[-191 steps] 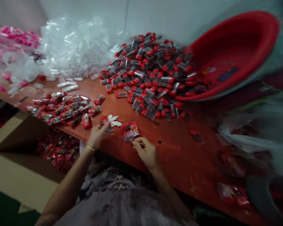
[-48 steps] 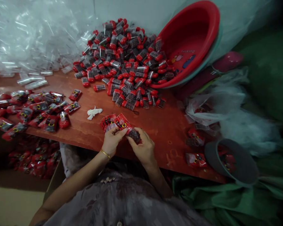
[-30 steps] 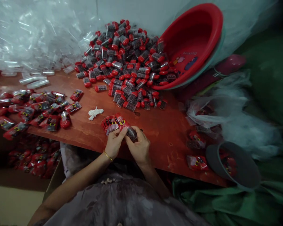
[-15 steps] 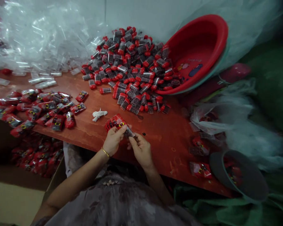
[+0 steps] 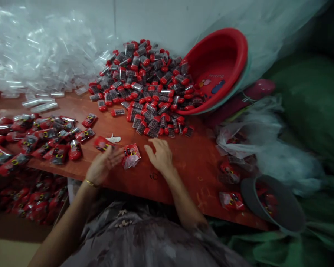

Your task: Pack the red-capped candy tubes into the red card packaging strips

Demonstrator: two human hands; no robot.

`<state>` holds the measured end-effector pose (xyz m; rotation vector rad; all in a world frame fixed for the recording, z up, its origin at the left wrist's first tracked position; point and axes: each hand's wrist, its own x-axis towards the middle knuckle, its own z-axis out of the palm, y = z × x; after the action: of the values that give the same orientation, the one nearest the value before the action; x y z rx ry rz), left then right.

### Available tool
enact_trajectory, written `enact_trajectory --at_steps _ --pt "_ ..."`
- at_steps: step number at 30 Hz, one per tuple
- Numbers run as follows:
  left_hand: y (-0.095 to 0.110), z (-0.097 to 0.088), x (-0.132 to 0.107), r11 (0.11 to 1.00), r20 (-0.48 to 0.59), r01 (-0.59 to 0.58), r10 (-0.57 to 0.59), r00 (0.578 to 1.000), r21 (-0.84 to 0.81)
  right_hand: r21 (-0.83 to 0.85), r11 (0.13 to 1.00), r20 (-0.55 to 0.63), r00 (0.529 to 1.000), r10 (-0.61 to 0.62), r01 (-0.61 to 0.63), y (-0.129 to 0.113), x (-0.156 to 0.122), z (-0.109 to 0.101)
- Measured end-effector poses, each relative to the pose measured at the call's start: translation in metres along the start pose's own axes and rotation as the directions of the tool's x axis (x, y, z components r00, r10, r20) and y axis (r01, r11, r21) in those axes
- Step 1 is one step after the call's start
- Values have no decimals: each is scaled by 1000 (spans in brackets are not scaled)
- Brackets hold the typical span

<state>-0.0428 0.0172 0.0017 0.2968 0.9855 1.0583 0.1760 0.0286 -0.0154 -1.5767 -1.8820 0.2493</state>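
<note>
My left hand (image 5: 105, 163), a gold bracelet at its wrist, is open with its fingers spread and a little blurred. Just beyond its thumb side is a blurred red filled packet (image 5: 101, 143); whether they touch I cannot tell. Flat red printed bags (image 5: 131, 155) with clear lower ends lie between my hands. My right hand (image 5: 161, 155) is open above the table, fingers stretched toward a large heap of clear tubes (image 5: 153, 89) with red caps and dark beads inside. A crumpled white scrap (image 5: 113, 138) lies behind my left hand.
Filled red packets (image 5: 58, 152) cover the table's left side, with more in a box below the edge. Clear empty tubes (image 5: 41, 105) are piled behind. A red basin (image 5: 231, 48) leans at the heap's right. A grey bowl (image 5: 247, 200) stands at the right edge.
My hands have moved apart: the left swung left and opened, the right opened and rose toward the heap. The filled packet now shows by my left hand. The flat bags lie on the table.
</note>
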Motion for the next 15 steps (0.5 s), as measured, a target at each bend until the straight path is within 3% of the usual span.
enact_trajectory --at_steps 3,6,9,11,12,13,15 --pt "52 -30 9 968 -289 -205 157 945 -147 -258 966 28 999 -24 30 24 36 7" --pt "81 -44 12 902 -345 -360 268 900 -238 -347 933 151 988 -44 94 43 52 19" --pt "69 -36 9 932 -252 -347 312 916 -109 -357 923 219 973 -68 144 52 43 20" --pt "42 -22 8 922 -171 -344 372 912 177 -355 920 242 967 -83 168 57 28 12" --pt "26 -14 9 847 -114 -383 450 886 367 -354 917 256 962 -93 183 59 19 6" --pt "10 -6 10 702 -8 -451 545 838 551 -355 913 271 957 -105 200 62 9 -1" --pt "-15 7 14 275 279 -531 613 739 801 -359 905 298 947 -122 229 68 -10 -13"
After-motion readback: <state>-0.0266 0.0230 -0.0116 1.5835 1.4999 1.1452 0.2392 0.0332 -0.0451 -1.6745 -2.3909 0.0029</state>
